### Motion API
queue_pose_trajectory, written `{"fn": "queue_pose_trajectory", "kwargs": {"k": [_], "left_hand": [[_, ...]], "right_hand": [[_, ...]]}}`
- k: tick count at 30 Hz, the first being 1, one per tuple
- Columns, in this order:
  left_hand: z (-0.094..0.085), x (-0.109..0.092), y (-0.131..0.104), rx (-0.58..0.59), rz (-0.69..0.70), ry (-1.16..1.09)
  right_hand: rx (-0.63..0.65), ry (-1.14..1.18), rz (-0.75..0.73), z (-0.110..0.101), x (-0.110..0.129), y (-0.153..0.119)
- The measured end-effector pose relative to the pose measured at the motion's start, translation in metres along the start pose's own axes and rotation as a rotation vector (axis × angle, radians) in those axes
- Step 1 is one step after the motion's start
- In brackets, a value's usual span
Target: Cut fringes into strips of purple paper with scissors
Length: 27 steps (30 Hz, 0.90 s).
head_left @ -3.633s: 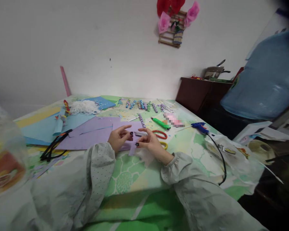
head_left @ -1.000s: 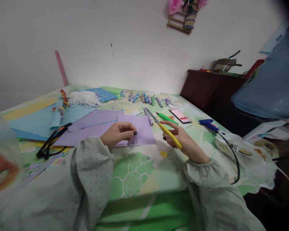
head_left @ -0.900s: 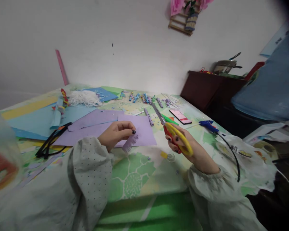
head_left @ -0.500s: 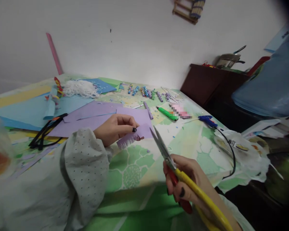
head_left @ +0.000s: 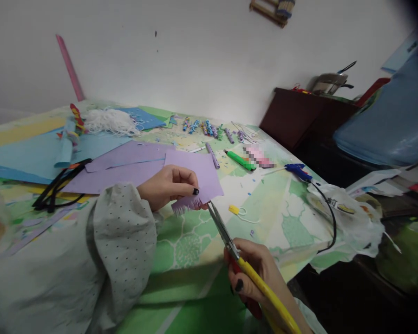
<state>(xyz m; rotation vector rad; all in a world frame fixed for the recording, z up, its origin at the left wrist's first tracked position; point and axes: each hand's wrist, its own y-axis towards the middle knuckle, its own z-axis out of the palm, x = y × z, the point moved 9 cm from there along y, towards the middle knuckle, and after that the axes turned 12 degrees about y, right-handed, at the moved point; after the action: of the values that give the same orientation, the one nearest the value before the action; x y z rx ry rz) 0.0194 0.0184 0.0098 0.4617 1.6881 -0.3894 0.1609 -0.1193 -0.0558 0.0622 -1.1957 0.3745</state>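
Pinched in my left hand (head_left: 169, 185) is a strip of purple paper (head_left: 186, 205) with a row of narrow cuts making a fringe along its near edge. My right hand (head_left: 254, 264) is wrapped around scissors (head_left: 225, 232) with yellow and red handles. Their blades point up and left, nearly together, with the tips at the right end of the strip near my left fingertips; whether they touch the paper I cannot tell. Larger purple paper sheets (head_left: 135, 160) lie flat just behind my left hand.
A green cutter (head_left: 240, 160), a purple paper tube (head_left: 212, 155) and several curled paper pieces (head_left: 209, 127) lie farther back. White string (head_left: 111, 121) is heaped at the left. A blue glue gun (head_left: 298, 171), its black cord and a plastic bag (head_left: 344, 222) are at the right.
My right hand has brought the scissors left, their tips now close to the purple strip, and the blades have come closer together. A yellow-ended white cord beside them is now uncovered.
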Motion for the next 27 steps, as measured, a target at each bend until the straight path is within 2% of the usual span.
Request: {"fn": "queue_pose_trajectory", "kwargs": {"k": [8, 13, 27], "left_hand": [[0.011, 0.007, -0.003, 0.073, -0.037, 0.012], [0.013, 0.008, -0.003, 0.076, -0.033, 0.051], [0.014, 0.005, -0.002, 0.075, -0.011, 0.110]], "right_hand": [[-0.010, -0.016, -0.032, -0.003, -0.001, 0.002], [-0.018, -0.036, -0.077, -0.003, 0.001, 0.002], [-0.055, -0.038, -0.081, -0.003, -0.001, 0.001]]}}
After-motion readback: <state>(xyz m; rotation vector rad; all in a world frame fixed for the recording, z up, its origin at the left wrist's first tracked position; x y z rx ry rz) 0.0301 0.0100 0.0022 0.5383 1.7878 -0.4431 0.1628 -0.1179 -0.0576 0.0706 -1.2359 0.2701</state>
